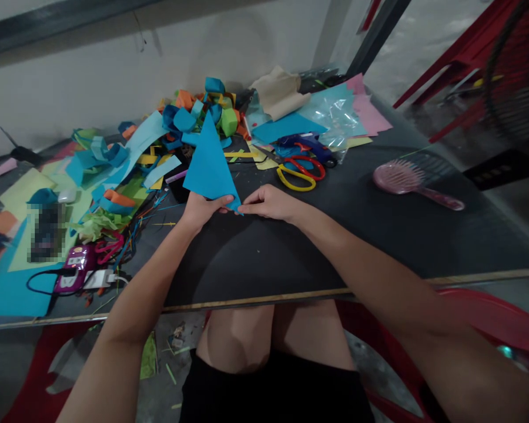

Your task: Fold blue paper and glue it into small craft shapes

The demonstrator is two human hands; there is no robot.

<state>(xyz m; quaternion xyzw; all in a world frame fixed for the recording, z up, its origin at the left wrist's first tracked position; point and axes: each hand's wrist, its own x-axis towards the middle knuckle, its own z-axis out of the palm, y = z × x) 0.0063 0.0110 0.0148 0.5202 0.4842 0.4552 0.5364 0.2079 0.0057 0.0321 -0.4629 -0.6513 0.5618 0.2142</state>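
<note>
A blue sheet of paper (210,161), folded to a tall triangle, is held up above the dark table with its tip pointing away from me. My left hand (204,210) grips its lower edge, thumb on top and fingers underneath. At the paper's lower right corner, my right hand (268,202) pinches the point between thumb and fingers. Just beyond my right hand lie scissors (302,170) with one red and one yellow handle loop. Behind the paper is a heap of folded paper pieces (185,119) in blue, orange and green.
A pink hairbrush (399,177) rests at the right, near a dark fan (518,76). Beside the scissors is a dark blue tool (311,144). Coloured sheets and a clear plastic bag (337,120) lie farther back. At left are a purple power socket (74,267) and a white plug (99,278).
</note>
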